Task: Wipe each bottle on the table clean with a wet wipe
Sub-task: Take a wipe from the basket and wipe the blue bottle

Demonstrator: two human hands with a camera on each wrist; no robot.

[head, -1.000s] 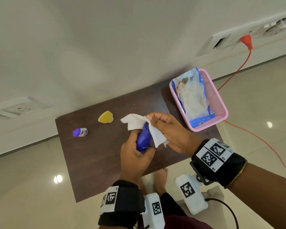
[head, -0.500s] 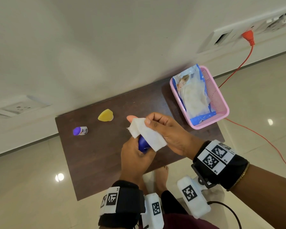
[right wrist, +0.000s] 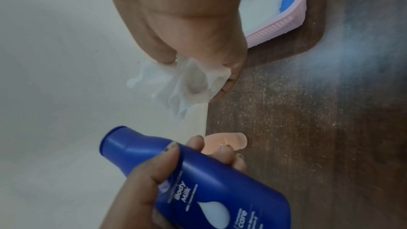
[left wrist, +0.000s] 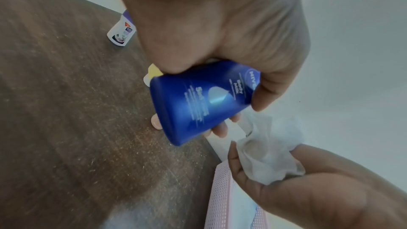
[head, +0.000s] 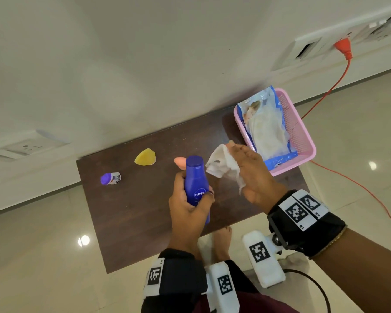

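My left hand grips a dark blue lotion bottle around its lower body, held above the dark wooden table with the cap pointing away from me. In the left wrist view the blue bottle shows its base; in the right wrist view the blue bottle shows cap and label. My right hand holds a crumpled white wet wipe just right of the cap, not touching the bottle. A small white bottle with a purple cap, a yellow bottle and a peach bottle lie on the table.
A pink mesh basket at the table's far right corner holds an open blue-and-white pack of wipes. An orange cable runs from a wall socket down across the floor at right. My bare foot is below the table's near edge.
The right hand has drawn the wipe off the blue bottle and moved right. The bottle's cap and neck, wrapped before, now show bare. The left hand still holds the bottle.
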